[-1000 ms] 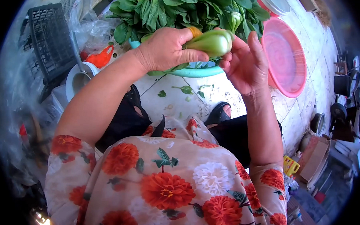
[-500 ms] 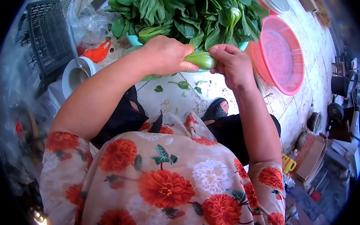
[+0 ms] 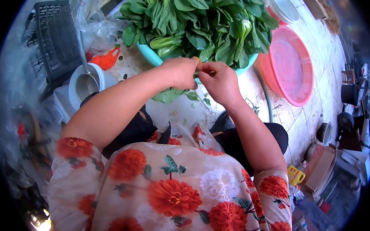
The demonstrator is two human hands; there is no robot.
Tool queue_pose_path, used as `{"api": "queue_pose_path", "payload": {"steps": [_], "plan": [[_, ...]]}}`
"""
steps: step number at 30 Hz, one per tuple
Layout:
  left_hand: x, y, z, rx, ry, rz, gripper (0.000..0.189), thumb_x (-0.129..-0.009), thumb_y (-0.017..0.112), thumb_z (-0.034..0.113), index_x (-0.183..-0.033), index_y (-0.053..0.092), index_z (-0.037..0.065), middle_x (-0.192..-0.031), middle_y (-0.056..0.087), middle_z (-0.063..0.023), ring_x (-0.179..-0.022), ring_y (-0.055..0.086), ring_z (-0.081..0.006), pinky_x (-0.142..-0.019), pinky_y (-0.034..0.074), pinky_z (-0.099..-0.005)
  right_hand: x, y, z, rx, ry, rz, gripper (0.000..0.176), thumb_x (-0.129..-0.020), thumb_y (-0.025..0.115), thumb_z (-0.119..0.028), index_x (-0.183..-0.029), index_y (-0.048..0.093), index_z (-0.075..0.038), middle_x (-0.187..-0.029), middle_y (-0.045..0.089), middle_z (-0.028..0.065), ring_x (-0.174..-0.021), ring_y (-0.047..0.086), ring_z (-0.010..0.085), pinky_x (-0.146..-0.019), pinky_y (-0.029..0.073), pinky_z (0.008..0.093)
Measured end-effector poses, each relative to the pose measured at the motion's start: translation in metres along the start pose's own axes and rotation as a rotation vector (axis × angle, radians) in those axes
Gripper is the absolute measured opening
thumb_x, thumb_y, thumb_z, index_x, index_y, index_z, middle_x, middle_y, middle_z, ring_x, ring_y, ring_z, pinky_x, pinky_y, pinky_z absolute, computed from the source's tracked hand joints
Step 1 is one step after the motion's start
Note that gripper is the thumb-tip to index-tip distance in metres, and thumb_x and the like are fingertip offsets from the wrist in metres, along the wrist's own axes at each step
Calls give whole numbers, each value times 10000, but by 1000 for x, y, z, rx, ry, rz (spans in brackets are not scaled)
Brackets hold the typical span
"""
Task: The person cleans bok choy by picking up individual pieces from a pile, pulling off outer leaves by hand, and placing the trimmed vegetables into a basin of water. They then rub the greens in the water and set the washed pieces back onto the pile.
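By the near rim of the turquoise basin (image 3: pixel 145 52), the left hand (image 3: pixel 179 72) grips a mostly hidden bok choy (image 3: pixel 168 96), best held steady without bruising, while the right hand (image 3: pixel 220 80) bends close, its grasp impossible to tell.

Hands, total 2: L hand (image 3: pixel 179 72), qty. 1; R hand (image 3: pixel 222 83), qty. 1. Far ctr.: teal basin (image 3: pixel 148 55), qty. 1; leafy greens (image 3: pixel 197 23), many, overlapping, exact no. unreadable. Far R: pink basin (image 3: pixel 292 62), qty. 1 vis. L side: black crate (image 3: pixel 57 35), white bucket (image 3: pixel 107 80), orange bag (image 3: pixel 107 60), qty. 1 ea. Near R: yellow container (image 3: pixel 296 175), qty. 1.
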State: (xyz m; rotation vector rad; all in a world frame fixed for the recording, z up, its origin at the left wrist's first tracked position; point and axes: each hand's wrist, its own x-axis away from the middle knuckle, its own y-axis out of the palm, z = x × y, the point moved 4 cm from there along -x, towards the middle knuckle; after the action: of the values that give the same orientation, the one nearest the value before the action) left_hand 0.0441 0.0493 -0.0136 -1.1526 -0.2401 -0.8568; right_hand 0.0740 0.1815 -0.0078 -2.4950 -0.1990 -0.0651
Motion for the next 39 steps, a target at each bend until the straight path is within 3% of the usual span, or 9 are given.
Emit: {"api": "queue_pose_path", "payload": {"steps": [4,9,18,23,25,30,35,37,39], "plan": [[-5,-7,-11,8,-30,174,491,-764,680,363,-1146,562,77,-1059,659,-132,-1006,630,-294,-842,503,-401,0,-7,-2,-356,307,-205,216,-806,660,-133,-980,673,-5,-859,647,104,-638,644,143,-664,525,282],[-3,-46,-26,251,-151,409,459,-727,661,297,-1086,596,19,-939,664,-184,-897,644,-330,-772,502,-398,2,-21,0,-125,41,-148,219,-788,670,-144,-969,676,-19,-867,656,115,-702,649,200,-677,521,312],[-17,-160,-116,603,-5,932,478,-770,683,303,-1113,619,-24,-973,671,-167,-853,646,-195,-718,523,-331,25,-17,-10,224,-68,-426,279,-763,627,-184,-1003,676,-50,-956,650,162,-899,630,330,-827,496,391],[-62,-156,-179,265,-200,961,479,-807,658,305,-1160,597,-13,-1011,672,-163,-852,649,-216,-742,519,-349,38,-9,3,392,-158,-526,325,-775,680,-192,-1075,648,-71,-928,653,155,-844,637,323,-783,510,394],[-91,-136,-209,38,-235,709,633,-767,673,327,-1283,503,2,-1156,611,-241,-1086,603,-325,-943,466,-375,41,-7,6,406,-124,-578,352,-777,677,-198,-1104,634,-74,-967,648,165,-890,628,339,-818,500,407],[-67,-123,-216,40,-153,649,562,-790,649,292,-1257,531,1,-1194,589,-233,-1124,567,-346,-971,442,-382,50,-6,12,430,-173,-621,360,-793,631,-213,-1111,618,-46,-1018,624,196,-927,620,356,-840,488,425],[-9,-131,-182,356,-110,713,336,-854,648,196,-1105,543,-2,-872,625,-67,-679,596,-135,-583,491,-278,61,-16,3,425,-160,-612,362,-767,649,-157,-1105,612,-33,-988,613,199,-892,615,368,-799,491,436],[1,-121,-194,417,120,843,354,-833,634,140,-1155,554,16,-971,628,-68,-829,599,-136,-741,495,-268,66,-19,0,442,-120,-628,362,-764,654,-160,-1099,611,-31,-967,611,197,-875,615,367,-788,492,439],[21,-105,-204,449,-14,836,350,-834,630,132,-1154,565,6,-966,631,-67,-855,599,-127,-771,488,-267,70,-21,1,415,-106,-617,360,-757,664,-175,-1089,617,-44,-926,616,171,-836,620,352,-755,497,436]]}}
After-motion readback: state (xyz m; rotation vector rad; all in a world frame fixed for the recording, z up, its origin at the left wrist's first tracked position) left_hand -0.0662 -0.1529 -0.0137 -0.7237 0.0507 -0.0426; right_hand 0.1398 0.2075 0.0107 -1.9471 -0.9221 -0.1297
